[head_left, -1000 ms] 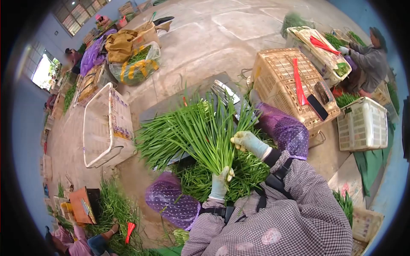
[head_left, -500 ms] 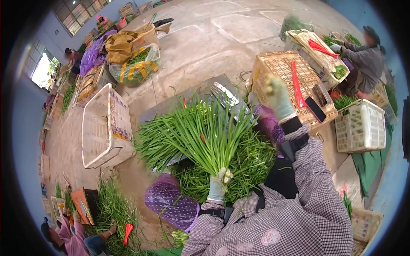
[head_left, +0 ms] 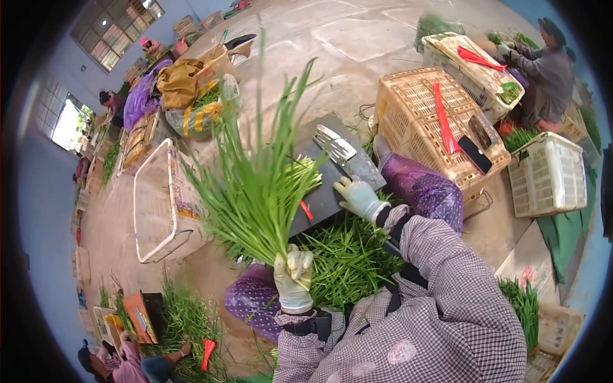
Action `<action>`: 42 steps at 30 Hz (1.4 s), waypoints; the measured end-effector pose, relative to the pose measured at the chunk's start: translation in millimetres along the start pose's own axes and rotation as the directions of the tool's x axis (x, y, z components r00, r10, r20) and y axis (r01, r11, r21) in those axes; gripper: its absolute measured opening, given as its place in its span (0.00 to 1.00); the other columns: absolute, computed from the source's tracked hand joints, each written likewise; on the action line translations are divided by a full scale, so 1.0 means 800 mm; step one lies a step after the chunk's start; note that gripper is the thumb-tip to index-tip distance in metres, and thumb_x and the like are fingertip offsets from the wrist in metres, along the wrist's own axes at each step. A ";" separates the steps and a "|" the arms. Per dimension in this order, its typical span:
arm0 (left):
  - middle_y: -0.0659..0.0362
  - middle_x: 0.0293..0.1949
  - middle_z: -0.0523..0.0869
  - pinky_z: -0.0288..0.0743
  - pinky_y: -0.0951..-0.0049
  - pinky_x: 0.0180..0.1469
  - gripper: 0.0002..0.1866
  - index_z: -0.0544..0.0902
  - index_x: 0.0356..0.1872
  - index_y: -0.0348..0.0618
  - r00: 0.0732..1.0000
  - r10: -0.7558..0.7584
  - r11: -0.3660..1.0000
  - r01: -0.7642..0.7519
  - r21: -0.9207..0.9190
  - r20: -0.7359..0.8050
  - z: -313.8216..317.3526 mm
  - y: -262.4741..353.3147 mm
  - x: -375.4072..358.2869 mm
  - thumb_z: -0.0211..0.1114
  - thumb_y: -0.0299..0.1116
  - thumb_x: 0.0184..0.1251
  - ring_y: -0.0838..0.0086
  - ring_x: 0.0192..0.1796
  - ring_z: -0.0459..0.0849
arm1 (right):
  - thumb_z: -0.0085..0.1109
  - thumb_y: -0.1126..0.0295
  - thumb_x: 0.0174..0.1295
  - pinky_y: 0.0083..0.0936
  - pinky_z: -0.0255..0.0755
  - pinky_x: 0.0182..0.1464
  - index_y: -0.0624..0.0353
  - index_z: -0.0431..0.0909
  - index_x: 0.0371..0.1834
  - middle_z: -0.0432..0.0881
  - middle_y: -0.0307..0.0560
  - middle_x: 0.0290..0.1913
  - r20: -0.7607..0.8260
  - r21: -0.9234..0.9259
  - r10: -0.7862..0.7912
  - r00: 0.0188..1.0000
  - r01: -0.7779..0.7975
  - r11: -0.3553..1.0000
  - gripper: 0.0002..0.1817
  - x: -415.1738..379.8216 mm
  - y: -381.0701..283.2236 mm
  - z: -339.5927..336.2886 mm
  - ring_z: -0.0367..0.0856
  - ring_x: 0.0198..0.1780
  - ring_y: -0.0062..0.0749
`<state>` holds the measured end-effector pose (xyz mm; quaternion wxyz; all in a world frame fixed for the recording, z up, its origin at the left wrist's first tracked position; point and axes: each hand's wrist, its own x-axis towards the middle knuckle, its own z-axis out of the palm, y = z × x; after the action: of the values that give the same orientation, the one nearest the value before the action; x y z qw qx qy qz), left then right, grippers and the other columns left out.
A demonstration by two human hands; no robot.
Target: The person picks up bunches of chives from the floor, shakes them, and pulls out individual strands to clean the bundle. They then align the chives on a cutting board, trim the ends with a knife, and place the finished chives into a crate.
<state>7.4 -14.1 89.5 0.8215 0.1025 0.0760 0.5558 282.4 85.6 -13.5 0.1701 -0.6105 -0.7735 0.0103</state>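
Observation:
My left hand (head_left: 294,279), in a pale glove, is closed round the lower stems of a bunch of chives (head_left: 246,198). The long leaves fan up and to the left over a dark board (head_left: 377,167). Behind them lies another bunch, its pale ends (head_left: 305,172) on the board. My gloved right hand (head_left: 359,198) is at the board's near right edge with fingers apart, holding nothing I can see. Just beyond its fingertips lies a broad-bladed knife (head_left: 335,144). A red strip (head_left: 306,210) is on the board. Loose chives (head_left: 351,255) are heaped across my lap.
An upturned crate (head_left: 408,108) at the right carries red strips (head_left: 444,118) and a phone (head_left: 476,154). An open white crate (head_left: 153,217) stands at the left. Other people work nearby: one (head_left: 543,76) at the upper right, another (head_left: 118,360) at the lower left.
My right hand has come down from beside the upturned crate to the board. My left hand has shifted left with the bunch, uncovering the other bunch and more of the board.

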 end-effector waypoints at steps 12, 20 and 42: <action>0.68 0.24 0.69 0.63 0.73 0.39 0.15 0.79 0.53 0.33 0.982 0.187 0.981 -0.186 0.060 -0.013 -0.019 0.059 0.001 0.66 0.36 0.79 0.82 0.21 0.64 | 0.64 0.58 0.65 0.42 0.83 0.36 0.55 0.87 0.35 0.87 0.51 0.34 0.285 -0.098 0.222 0.933 -0.202 0.975 0.12 -0.113 -0.027 -0.072 0.89 0.34 0.49; 0.67 0.28 0.69 0.66 0.73 0.42 0.07 0.75 0.45 0.40 0.945 0.314 0.946 -0.303 -0.111 0.090 -0.019 0.085 -0.018 0.60 0.33 0.83 0.82 0.23 0.67 | 0.68 0.49 0.63 0.47 0.80 0.52 0.59 0.86 0.37 0.87 0.60 0.44 -0.005 0.177 0.566 0.824 -0.557 0.812 0.21 0.055 0.067 0.001 0.88 0.48 0.54; 0.63 0.32 0.83 0.78 0.75 0.38 0.14 0.80 0.55 0.40 0.931 0.278 0.770 -0.069 0.635 -0.237 -0.003 0.004 -0.005 0.67 0.36 0.77 0.81 0.27 0.76 | 0.67 0.56 0.68 0.39 0.80 0.44 0.56 0.84 0.45 0.88 0.49 0.44 0.277 0.382 0.167 0.946 -0.268 0.885 0.15 -0.120 -0.085 -0.095 0.88 0.40 0.43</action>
<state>2.6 -16.2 88.0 0.6637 0.2808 0.3740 0.5838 258.4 -37.0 49.6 0.2003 -0.6381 -0.6943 0.2656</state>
